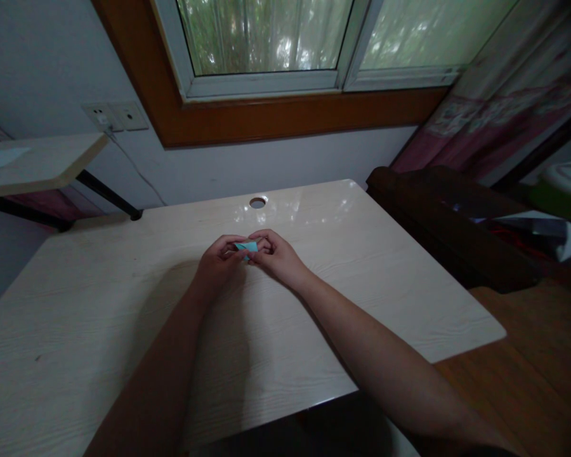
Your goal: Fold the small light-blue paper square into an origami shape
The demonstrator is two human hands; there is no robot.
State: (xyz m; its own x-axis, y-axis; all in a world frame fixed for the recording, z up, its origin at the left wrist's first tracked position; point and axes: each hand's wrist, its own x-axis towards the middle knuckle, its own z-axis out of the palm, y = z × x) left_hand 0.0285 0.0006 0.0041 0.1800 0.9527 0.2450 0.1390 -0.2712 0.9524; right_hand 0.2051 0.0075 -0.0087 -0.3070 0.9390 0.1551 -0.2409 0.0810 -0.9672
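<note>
A small piece of folded light-blue paper (247, 246) is held between my two hands, just above the middle of the pale wood-grain desk (361, 304). My left hand (221, 257) pinches its left side, with the thumb at the near edge and the fingers curled behind. From the other side my right hand (272, 254) grips it, thumb in front and fingers bent around the back. Both thumbs nearly meet at the lower edge of the paper. Fingers hide part of it, so its full folded shape does not show.
A round cable hole (257, 202) sits near the desk's back edge. At the left stands a raised shelf (52, 162) on black legs, with a cord (133, 164) running down from a wall socket (103, 118). Dark wooden furniture (438, 222) borders the right side.
</note>
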